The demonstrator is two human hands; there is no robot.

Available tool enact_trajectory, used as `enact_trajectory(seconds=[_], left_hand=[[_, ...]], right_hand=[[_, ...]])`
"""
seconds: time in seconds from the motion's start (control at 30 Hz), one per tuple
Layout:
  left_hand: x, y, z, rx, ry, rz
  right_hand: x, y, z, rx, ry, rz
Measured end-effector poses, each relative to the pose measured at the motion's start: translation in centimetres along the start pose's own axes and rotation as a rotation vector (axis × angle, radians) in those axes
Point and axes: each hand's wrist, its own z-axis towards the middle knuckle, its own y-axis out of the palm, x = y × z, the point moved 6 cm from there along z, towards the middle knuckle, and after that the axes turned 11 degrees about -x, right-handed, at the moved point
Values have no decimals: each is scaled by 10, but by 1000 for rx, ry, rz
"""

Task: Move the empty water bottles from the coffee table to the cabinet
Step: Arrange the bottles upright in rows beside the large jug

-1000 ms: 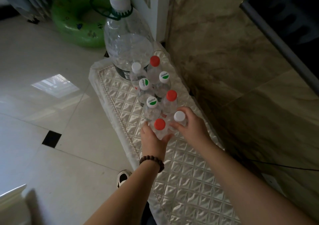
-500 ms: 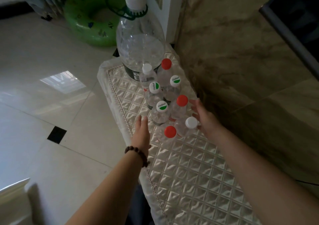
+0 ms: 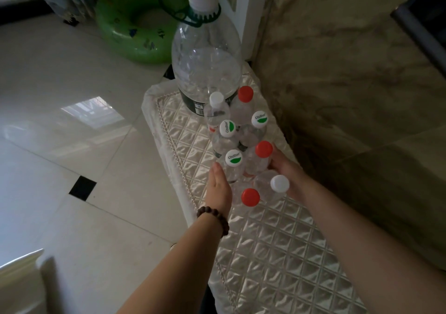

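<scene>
Bottles point(image 3: 243, 159) upright between two flat-handed grips, left point(image 3: 218, 189), right point(image 3: 288, 173).

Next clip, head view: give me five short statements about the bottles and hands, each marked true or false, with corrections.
1. Three small bottles have red caps. True: one far, one middle, one nearest.
2. The big bottle lies on its side. False: it stands upright.
3. The left hand wears a bead bracelet at the wrist. True.
4. The right hand rests on the floor. False: it is against the small bottles.
5. The swim ring is blue. False: green.
</scene>
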Motion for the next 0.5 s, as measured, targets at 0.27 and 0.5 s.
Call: enact_trajectory(seconds=[0.27,0.5], left_hand=[[11,-14,14,15,4,-88],[51,-10,43,-63,23,-95]], right_hand=[[-15,-11,8,47,-10,34],[-64,-12,29,115,-25,-79]])
